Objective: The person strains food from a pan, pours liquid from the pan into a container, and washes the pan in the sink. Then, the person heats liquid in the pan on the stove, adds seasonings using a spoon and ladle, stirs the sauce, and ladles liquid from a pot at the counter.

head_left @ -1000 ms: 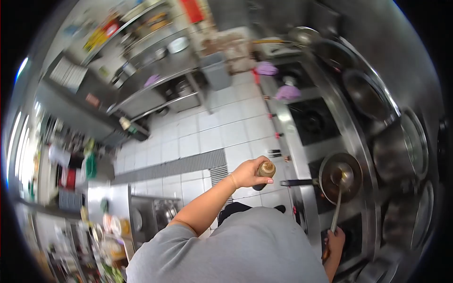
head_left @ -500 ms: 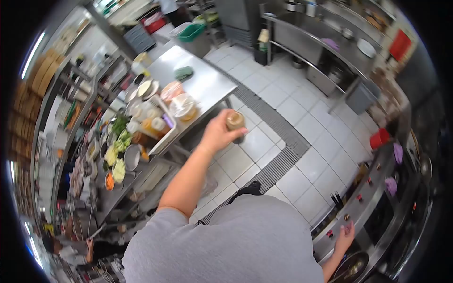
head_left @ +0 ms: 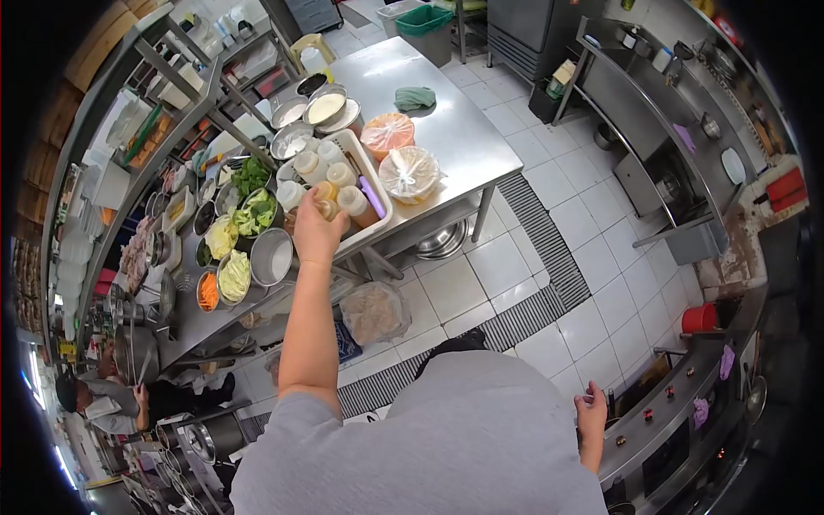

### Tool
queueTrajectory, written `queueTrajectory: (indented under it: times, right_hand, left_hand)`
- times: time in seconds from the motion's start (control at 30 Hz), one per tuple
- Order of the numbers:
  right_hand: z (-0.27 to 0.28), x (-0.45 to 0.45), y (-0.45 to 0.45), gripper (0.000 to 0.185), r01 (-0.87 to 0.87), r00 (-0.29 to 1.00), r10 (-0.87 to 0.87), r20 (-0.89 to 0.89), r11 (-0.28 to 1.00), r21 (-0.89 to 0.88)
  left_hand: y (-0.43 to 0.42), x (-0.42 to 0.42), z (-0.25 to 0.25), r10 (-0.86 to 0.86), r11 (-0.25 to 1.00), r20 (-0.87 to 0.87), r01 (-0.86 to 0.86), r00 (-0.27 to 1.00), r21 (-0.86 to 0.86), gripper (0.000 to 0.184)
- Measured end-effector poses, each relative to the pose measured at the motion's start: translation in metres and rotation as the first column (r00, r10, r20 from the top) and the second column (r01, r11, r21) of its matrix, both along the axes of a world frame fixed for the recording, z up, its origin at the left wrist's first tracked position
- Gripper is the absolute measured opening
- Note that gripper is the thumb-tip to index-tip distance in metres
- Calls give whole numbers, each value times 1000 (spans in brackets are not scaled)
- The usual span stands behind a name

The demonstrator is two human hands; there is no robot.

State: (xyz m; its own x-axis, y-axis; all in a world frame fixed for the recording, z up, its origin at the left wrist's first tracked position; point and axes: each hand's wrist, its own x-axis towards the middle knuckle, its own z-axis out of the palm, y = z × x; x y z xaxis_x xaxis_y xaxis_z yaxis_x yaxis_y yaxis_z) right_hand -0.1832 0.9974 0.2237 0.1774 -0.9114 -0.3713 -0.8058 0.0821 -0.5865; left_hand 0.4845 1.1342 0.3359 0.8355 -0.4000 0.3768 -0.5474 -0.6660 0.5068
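My left hand [head_left: 319, 230] is at the near end of a white bin [head_left: 384, 219] of squeeze bottles, its fingers wrapped round the top of one squeeze bottle [head_left: 327, 209] with brownish contents. Beside it in the bin stand a squeeze bottle [head_left: 354, 201] with amber contents, several paler ones and a purple-handled tool [head_left: 372, 196]. Just left of the hand is a metal bowl [head_left: 272, 257]. My right hand [head_left: 590, 415] hangs low beside my body near the stove front, fingers loosely bent and apart, with nothing visible in it.
Bowls of shredded carrot [head_left: 208, 292], cabbage [head_left: 233, 276] and leafy greens [head_left: 250, 175] line the counter. Two plastic-covered containers, one white-topped [head_left: 409, 175], and a green cloth [head_left: 415, 98] are on the steel table [head_left: 472, 142]. A floor drain [head_left: 549, 249] crosses the tiles. Another person [head_left: 112, 403] works at lower left.
My left hand has carried the bottle left from above the floor to the bin. My right hand has moved up and left, away from the stove. The view has shifted toward the counter.
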Motion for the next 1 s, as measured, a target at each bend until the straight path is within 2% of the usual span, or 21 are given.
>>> queueTrajectory:
  times: [0.03,0.13,0.17,0.23,0.27,0.3,0.33,0.37,0.43,0.57,0.73,0.87,0.93,1.0]
  right_hand:
    - [0,1,-4,58,-18,1000,18,-25,1000,2]
    - [2,7,-17,58,-1,1000,1,-5,1000,2]
    - [2,10,-19,58,0,1000,0,-8,1000,0]
    - [5,21,-24,58,50,996,-52,68,998,39]
    - [4,25,-27,58,49,996,-51,69,998,37]
    - [2,29,-29,58,3,999,-5,49,999,40]
    - [2,32,-30,57,-39,999,38,29,998,44]
    - [3,35,-30,57,-29,999,28,33,999,40]
    - [7,40,-25,57,-13,998,9,67,998,68]
    - [-4,31,-10,57,44,994,-53,91,995,92]
    - [-12,24,5,57,59,993,-72,91,989,134]
    - [-8,25,4,56,107,983,-126,136,985,138]
    - [3,31,-4,53,128,967,-150,205,985,117]
    - [14,40,-19,53,95,966,-108,235,993,67]
  left_hand:
    - [-2,1,1,5,1000,-6,-5,1000,-4,69]
    - [-16,6,13,8,985,320,-63,947,159,66]
    - [-22,15,16,7,986,318,-61,948,158,66]
    - [-40,44,25,4,974,190,-48,982,224,57]
    - [-52,54,32,6,974,192,-49,981,221,57]
    - [-64,64,41,69,901,-28,-51,997,430,52]
    - [-76,70,47,171,789,-226,4,959,614,48]
    - [-85,77,44,160,792,-223,10,961,611,48]
    - [-97,91,34,124,697,-212,67,969,714,46]
    - [-113,99,35,190,686,-235,42,953,727,50]
    - [-113,99,31,149,641,-243,93,959,762,58]
    - [-114,89,60,98,634,-182,80,979,769,64]
    - [-116,78,92,47,676,-143,74,989,733,64]
    - [-124,67,128,-67,665,1,44,998,745,60]
